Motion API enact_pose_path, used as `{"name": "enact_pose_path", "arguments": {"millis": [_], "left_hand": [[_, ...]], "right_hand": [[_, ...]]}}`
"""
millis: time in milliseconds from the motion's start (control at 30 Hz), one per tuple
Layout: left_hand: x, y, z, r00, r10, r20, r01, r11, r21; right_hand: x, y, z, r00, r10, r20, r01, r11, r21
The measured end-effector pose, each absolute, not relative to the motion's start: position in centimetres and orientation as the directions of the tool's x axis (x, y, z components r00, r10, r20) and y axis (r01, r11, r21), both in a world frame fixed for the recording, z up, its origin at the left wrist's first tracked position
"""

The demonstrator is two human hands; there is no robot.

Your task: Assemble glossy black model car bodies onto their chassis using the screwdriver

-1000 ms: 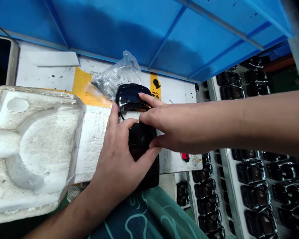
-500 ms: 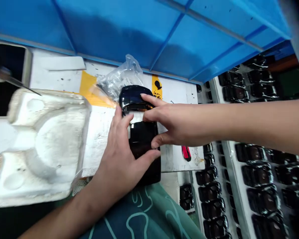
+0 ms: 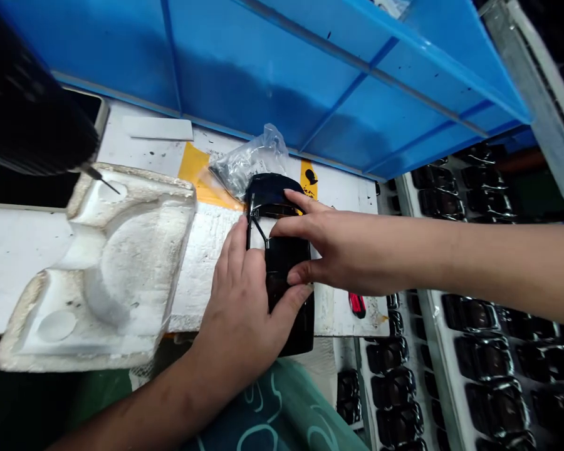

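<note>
A glossy black plastic part (image 3: 286, 263) with a chrome-edged top lies lengthwise on the white bench (image 3: 343, 181). My left hand (image 3: 244, 313) wraps its left side, fingers curled against it and thumb pressed on its lower face. Reaching in from the right, my right hand (image 3: 333, 250) grips the part's middle, index finger on the upper end and thumb on the lower face. A thin dark wire or clip shows between my fingertips near the top of the part.
A white foam mould (image 3: 103, 263) sits at left. Behind the part lies a clear plastic bag (image 3: 249, 163). A dark power tool (image 3: 28, 119) hangs at top left above a phone (image 3: 37, 188). Trays of black parts (image 3: 489, 363) fill the right. A red-handled tool (image 3: 356, 304) lies by the bench edge.
The view has shifted, bringing the dark tool and the phone into sight at top left. Both hands stay on the black part; my left fingers have moved slightly up along its left edge.
</note>
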State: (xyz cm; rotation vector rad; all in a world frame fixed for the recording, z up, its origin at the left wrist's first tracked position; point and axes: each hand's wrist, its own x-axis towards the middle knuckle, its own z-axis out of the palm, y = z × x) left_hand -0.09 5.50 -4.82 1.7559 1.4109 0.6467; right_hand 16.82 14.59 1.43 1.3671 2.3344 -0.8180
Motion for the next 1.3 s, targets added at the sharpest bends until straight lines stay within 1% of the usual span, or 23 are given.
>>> {"name": "enact_pose_path", "arguments": {"millis": [133, 267, 300, 367, 467, 533, 600, 667, 700, 767, 833, 900, 967, 1033, 1100, 1200, 1300], "left_hand": [[0.1, 5.5, -5.2, 0.238, 0.970, -0.048, 0.548, -0.093, 0.831], [0.1, 5.4, -5.4, 0.234, 0.972, -0.033, 0.532, -0.099, 0.841], [0.1, 5.4, -5.4, 0.237, 0.971, -0.042, 0.531, -0.093, 0.842], [0.0, 5.4, -5.2, 0.241, 0.969, -0.057, 0.528, -0.082, 0.845], [-0.8, 5.4, -4.8, 0.275, 0.960, -0.058, 0.533, -0.102, 0.840], [-1.6, 5.4, -4.6, 0.310, 0.949, -0.059, 0.546, -0.127, 0.828], [-2.4, 5.4, -4.6, 0.338, 0.940, -0.052, 0.553, -0.154, 0.819], [-3.1, 5.3, -4.8, 0.359, 0.933, -0.026, 0.546, -0.187, 0.817], [-3.3, 5.3, -5.0, 0.363, 0.932, -0.010, 0.540, -0.202, 0.817], [-3.6, 5.4, -5.3, 0.361, 0.932, 0.016, 0.532, -0.220, 0.818], [-3.6, 5.5, -5.4, 0.361, 0.932, 0.036, 0.524, -0.235, 0.818], [-3.6, 5.6, -5.5, 0.364, 0.930, 0.042, 0.521, -0.241, 0.819], [-3.5, 5.6, -5.4, 0.367, 0.929, 0.038, 0.524, -0.241, 0.817], [-3.6, 5.6, -5.3, 0.363, 0.932, 0.022, 0.532, -0.226, 0.816], [-3.7, 5.5, -5.3, 0.362, 0.932, 0.010, 0.537, -0.218, 0.815], [-4.2, 5.4, -5.6, 0.408, 0.913, 0.011, 0.523, -0.243, 0.817], [-4.5, 5.3, -5.9, 0.443, 0.896, 0.016, 0.505, -0.264, 0.822]], "right_hand": [[15.6, 14.0, 2.3, -0.409, 0.692, -0.595, 0.912, 0.292, -0.287], [14.9, 14.1, 3.0, -0.371, 0.635, -0.678, 0.929, 0.257, -0.267], [15.0, 14.2, 3.1, -0.373, 0.623, -0.687, 0.928, 0.260, -0.267], [15.3, 14.5, 3.1, -0.420, 0.626, -0.657, 0.907, 0.290, -0.304], [16.3, 14.2, 3.2, -0.497, 0.676, -0.544, 0.864, 0.327, -0.384], [17.3, 13.2, 3.2, -0.498, 0.749, -0.437, 0.848, 0.315, -0.426], [18.3, 11.3, 3.0, -0.469, 0.841, -0.269, 0.823, 0.305, -0.479], [19.5, 8.7, 2.5, -0.388, 0.919, -0.062, 0.797, 0.301, -0.523], [20.0, 7.4, 2.2, -0.332, 0.943, 0.034, 0.790, 0.297, -0.536], [20.7, 5.0, 1.3, -0.239, 0.955, 0.176, 0.789, 0.297, -0.538], [21.0, 3.1, 0.4, -0.240, 0.932, 0.271, 0.781, 0.351, -0.516], [20.8, 2.0, -0.3, -0.318, 0.896, 0.310, 0.773, 0.435, -0.462], [20.5, 1.5, -0.7, -0.435, 0.846, 0.309, 0.769, 0.527, -0.362], [20.1, 1.5, -0.7, -0.550, 0.790, 0.272, 0.756, 0.609, -0.240], [19.7, 1.7, -0.5, -0.626, 0.731, 0.271, 0.724, 0.674, -0.147], [19.1, 2.2, -0.4, -0.691, 0.648, 0.320, 0.660, 0.746, -0.086], [18.7, 2.8, -0.4, -0.737, 0.592, 0.327, 0.603, 0.794, -0.078]]}}
